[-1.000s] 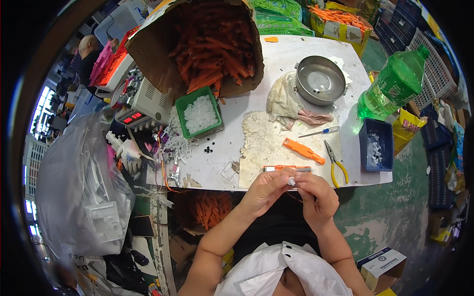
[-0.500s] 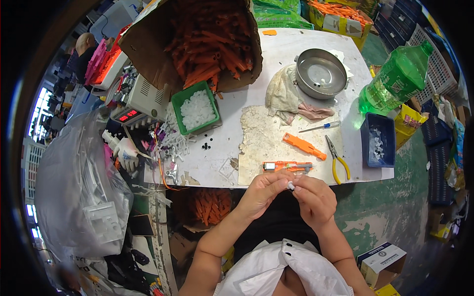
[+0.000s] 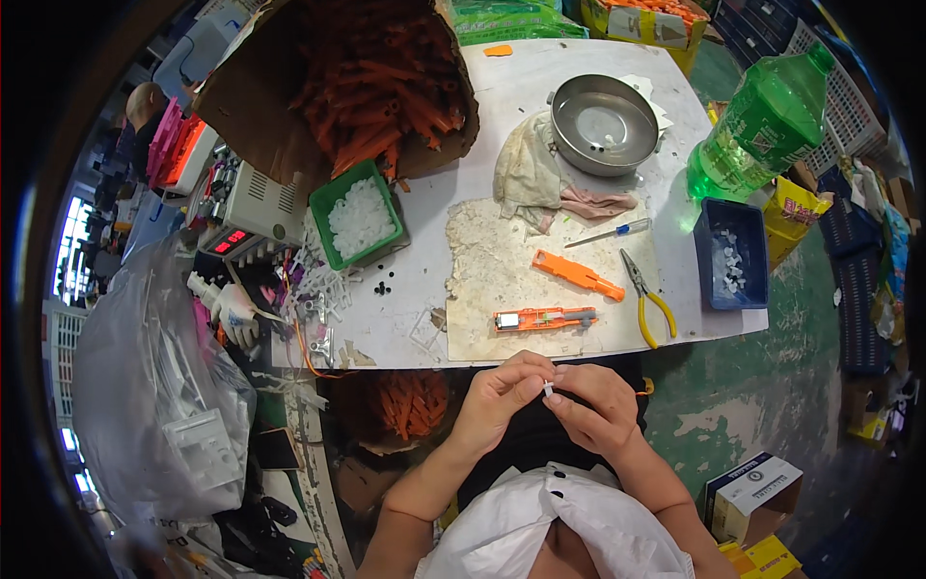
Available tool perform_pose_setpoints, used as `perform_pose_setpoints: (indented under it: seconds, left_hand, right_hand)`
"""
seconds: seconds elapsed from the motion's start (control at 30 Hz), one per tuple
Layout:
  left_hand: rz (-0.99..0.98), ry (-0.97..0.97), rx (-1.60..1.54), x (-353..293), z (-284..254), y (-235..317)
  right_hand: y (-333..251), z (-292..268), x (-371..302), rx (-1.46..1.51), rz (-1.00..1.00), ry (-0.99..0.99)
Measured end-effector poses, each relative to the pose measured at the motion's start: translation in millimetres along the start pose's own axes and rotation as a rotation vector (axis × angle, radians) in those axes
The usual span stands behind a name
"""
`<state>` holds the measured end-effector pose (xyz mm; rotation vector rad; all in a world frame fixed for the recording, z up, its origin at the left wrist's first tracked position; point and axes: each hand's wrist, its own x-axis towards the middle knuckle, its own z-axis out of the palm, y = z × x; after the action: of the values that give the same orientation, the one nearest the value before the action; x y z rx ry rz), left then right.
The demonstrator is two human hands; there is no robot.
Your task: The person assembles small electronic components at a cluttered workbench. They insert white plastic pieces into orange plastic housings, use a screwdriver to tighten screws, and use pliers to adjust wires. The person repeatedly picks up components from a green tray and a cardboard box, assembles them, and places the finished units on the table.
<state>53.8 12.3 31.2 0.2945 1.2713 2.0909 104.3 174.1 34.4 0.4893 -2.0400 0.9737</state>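
Just off the near table edge, my left hand (image 3: 500,403) and my right hand (image 3: 600,407) meet at the fingertips. Both pinch a small white plastic piece (image 3: 548,389), mostly covered by the fingers. Closest to them on the table is an opened orange casing (image 3: 545,319) with a white block and a grey part inside. Beyond it lies a separate orange casing half (image 3: 577,275). Yellow-handled pliers (image 3: 646,299) rest to its right, and a screwdriver (image 3: 608,233) with a blue-and-clear handle lies behind.
A green tray (image 3: 357,253) of white pieces stands left, below a carton (image 3: 241,116) of orange parts. At the right are a blue bin (image 3: 746,298), a green bottle (image 3: 762,125) and a metal bowl (image 3: 569,145) beside a rag (image 3: 526,174). Small black pieces (image 3: 384,289) lie loose.
The view has shifted, so the table things appear further left and higher. My joined hands have drawn back slightly from the orange casing, still pinching the white piece.
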Motion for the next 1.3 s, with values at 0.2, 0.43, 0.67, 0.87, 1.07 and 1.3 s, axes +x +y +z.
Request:
perform_pose_setpoints:
  seconds: [0.2,0.43,0.67,0.87,1.07,1.3]
  left_hand:
    - [0.187,-0.101,0.208,0.4,-4.4,7.5]
    - [0.271,-0.104,0.47,3.2,-9.5,17.1]
    - [0.286,0.166,0.565,-4.1,-18.4,14.2]
    - [0.627,0.296,1.434,4.6,-36.9,3.9]
    - [0.601,0.243,1.661,12.0,-36.0,-9.8]
    - [0.547,0.252,1.726,14.9,-35.5,-16.4]
  right_hand:
    - [-2.8,-9.7,-2.3,0.254,0.22,0.029]
    - [1.5,-16.3,17.2,0.109,0.11,-0.149]
    - [14.7,-2.8,30.1,0.07,0.22,-0.224]
    - [62.4,22.0,43.3,-0.013,0.314,-0.39]
    - [73.3,24.0,50.5,-0.065,0.229,-0.522]
    - [77.3,26.0,58.0,-0.006,0.321,-0.594]
